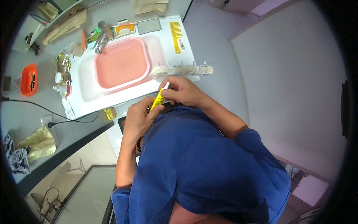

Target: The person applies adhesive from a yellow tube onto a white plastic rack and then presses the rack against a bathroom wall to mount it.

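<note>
A small yellow tube (157,100) with a white cap (166,85) is held between my hands, in front of the sink's near edge. My left hand (138,115) is closed around its lower end, with the thumb along the side. My right hand (183,92) pinches the upper end by the cap, fingers curled. Just beyond my right hand lies a white hook rack (182,70) with several hooks, reaching past the right edge of the white sink counter (168,56).
A pink basin (123,87) of water sits in the sink under the tap (100,44). Far right on the counter are a yellow comb (176,37) and a small tube (181,44). At left are bottles, an orange tray (24,81) and a black cable (35,106).
</note>
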